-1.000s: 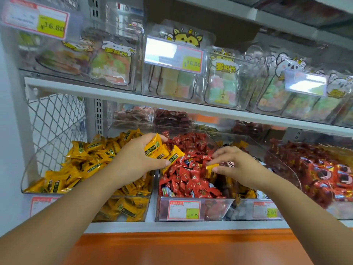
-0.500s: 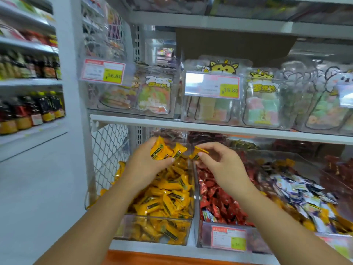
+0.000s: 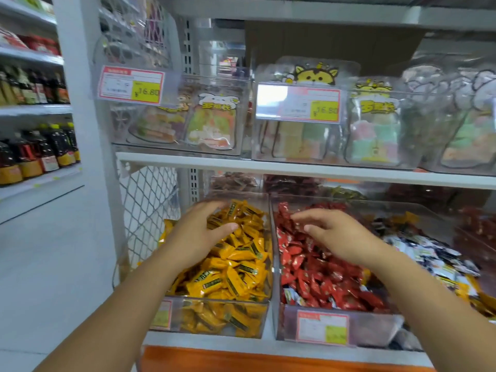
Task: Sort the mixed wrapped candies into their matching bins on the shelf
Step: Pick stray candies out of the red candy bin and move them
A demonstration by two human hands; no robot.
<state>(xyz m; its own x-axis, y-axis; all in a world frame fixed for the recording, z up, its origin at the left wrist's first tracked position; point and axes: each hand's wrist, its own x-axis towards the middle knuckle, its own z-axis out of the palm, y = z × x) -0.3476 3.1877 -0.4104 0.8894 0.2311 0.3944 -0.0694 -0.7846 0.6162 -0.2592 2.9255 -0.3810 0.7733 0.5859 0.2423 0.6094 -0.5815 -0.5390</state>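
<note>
Yellow wrapped candies (image 3: 236,261) fill the clear left bin (image 3: 214,315) on the lower shelf. Red wrapped candies (image 3: 319,277) fill the clear bin (image 3: 375,327) beside it. My left hand (image 3: 198,232) hovers over the yellow heap with its fingers spread and nothing in them. My right hand (image 3: 338,234) hangs over the back of the red bin, fingers loosely extended and empty. A third bin to the right holds mixed white, dark and yellow candies (image 3: 434,261).
A white shelf board (image 3: 295,170) runs just above the bins, carrying clear boxes of pastel sweets (image 3: 373,135) with price tags. Wire mesh (image 3: 150,200) closes the left side. Bottles (image 3: 40,154) line an aisle shelf at far left. An orange ledge (image 3: 241,358) lies below.
My left hand has let go of its handful of yellow candies over the yellow bin. My right hand has released its yellow candy and moved right, over the red bin. The view swung left.
</note>
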